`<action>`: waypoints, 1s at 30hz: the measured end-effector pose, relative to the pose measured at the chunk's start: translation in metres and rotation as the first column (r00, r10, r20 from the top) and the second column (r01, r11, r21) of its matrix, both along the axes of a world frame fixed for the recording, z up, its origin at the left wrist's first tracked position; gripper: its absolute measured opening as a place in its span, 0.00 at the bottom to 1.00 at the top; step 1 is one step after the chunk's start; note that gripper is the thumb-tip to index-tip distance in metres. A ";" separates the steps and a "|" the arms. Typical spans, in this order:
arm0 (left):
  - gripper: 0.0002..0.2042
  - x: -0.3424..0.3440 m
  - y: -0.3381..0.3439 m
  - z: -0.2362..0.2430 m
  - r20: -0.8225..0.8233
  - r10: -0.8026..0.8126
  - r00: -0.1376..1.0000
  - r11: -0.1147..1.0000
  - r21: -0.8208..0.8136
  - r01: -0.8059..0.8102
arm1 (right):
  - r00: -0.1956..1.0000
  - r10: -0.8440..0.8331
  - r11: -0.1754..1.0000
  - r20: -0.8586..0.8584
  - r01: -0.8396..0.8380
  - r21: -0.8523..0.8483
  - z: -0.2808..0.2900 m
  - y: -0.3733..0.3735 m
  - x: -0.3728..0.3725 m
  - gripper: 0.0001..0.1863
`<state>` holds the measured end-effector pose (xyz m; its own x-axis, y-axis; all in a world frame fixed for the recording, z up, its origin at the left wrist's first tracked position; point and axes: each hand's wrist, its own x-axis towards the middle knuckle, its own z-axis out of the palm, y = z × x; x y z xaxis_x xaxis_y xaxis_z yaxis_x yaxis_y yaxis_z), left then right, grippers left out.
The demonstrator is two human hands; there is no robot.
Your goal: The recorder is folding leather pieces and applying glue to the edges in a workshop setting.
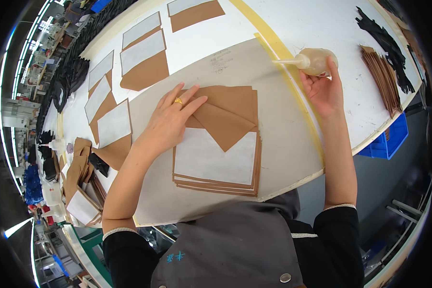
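Note:
In front of me lies a stack of brown fabric pieces [216, 188], its top piece showing a white backing [215, 158] on the near part. A brown flap [227, 126] is folded over that backing, its corner pointing toward me. My left hand [174, 115], with a ring on one finger, rests spread on the upper left of the stack. Off to the right, my right hand [321, 86] grips a translucent squeeze bottle [318, 61] with a long thin nozzle. The bottle is tilted on its side, above the white table, nozzle toward the left.
White-backed brown pieces [144, 62] lie apart at the far left. Nearer left is a heap of brown pieces [81, 163]. At the right are a brown bundle [380, 79], black strips [386, 45] and a blue bin [391, 139]. Yellow tape [269, 29] crosses the table.

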<state>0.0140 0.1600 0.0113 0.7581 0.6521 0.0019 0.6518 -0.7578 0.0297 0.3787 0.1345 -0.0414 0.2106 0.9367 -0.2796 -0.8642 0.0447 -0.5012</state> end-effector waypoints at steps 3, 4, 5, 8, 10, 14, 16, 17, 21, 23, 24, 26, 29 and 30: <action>0.24 -0.006 0.011 -0.018 0.177 -0.020 0.984 0.998 -0.051 0.030 | 1.000 -0.012 1.000 -0.009 0.012 -0.023 0.006 -0.003 -0.001 0.28; 0.21 -0.004 0.016 -0.022 0.256 -0.005 0.967 0.993 -0.116 0.035 | 1.000 -0.012 1.000 -0.015 0.011 -0.017 0.005 -0.003 -0.001 0.28; 0.18 -0.003 0.020 -0.025 0.334 0.014 0.943 0.983 -0.179 0.049 | 1.000 0.003 1.000 -0.021 -0.004 -0.007 0.003 -0.003 0.000 0.27; 0.13 0.006 0.036 -0.034 0.379 0.170 0.910 0.975 -0.197 -0.101 | 0.999 0.025 1.000 -0.028 -0.024 0.015 -0.001 -0.002 0.002 0.27; 0.13 0.020 0.044 -0.032 0.381 0.294 0.876 0.941 -0.278 -0.194 | 0.999 0.035 0.999 -0.028 -0.035 0.021 -0.003 -0.002 0.003 0.26; 0.17 0.028 0.047 -0.035 0.441 0.108 0.891 0.986 -0.161 -0.040 | 0.999 0.037 0.999 -0.019 -0.037 -0.010 -0.002 0.000 0.002 0.28; 0.18 0.031 0.048 -0.020 0.369 0.143 0.918 0.959 -0.280 -0.037 | 1.000 0.024 0.999 -0.009 -0.024 -0.033 0.000 -0.001 0.001 0.28; 0.20 0.032 0.049 -0.016 0.293 0.169 0.941 0.922 -0.384 -0.046 | 1.000 0.014 1.000 -0.001 -0.014 -0.024 0.000 -0.001 0.001 0.27; 0.21 0.035 0.054 -0.017 0.186 0.084 0.979 0.945 -0.328 -0.019 | 1.000 0.018 1.000 0.014 -0.018 -0.020 0.003 0.001 0.000 0.25; 0.18 0.042 0.053 -0.012 0.096 0.110 0.989 0.911 -0.407 -0.061 | 1.000 0.012 1.000 0.015 -0.011 -0.029 0.001 0.003 0.000 0.25; 0.18 0.044 0.051 -0.008 0.095 0.106 0.990 0.911 -0.409 -0.058 | 1.000 0.008 1.000 0.016 -0.007 -0.030 0.000 0.002 0.000 0.25; 0.17 0.045 0.046 0.001 0.168 0.261 0.951 0.729 -0.680 -0.080 | 1.000 0.012 1.000 0.011 -0.012 -0.029 -0.002 0.002 0.001 0.24; 0.17 0.043 0.039 0.012 -0.034 0.244 0.969 0.632 -0.752 -0.186 | 1.000 0.021 0.999 0.011 -0.020 -0.024 -0.002 0.000 0.002 0.24; 0.17 0.037 0.034 0.013 -0.035 0.245 0.969 0.634 -0.751 -0.188 | 1.000 0.022 1.000 0.014 -0.022 -0.021 -0.001 0.001 0.002 0.23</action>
<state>0.0512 0.1938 0.0247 0.6118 0.6003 -0.5151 0.7689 -0.2986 0.5653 0.3810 0.1353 -0.0429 0.1941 0.9352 -0.2963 -0.8575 0.0150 -0.5143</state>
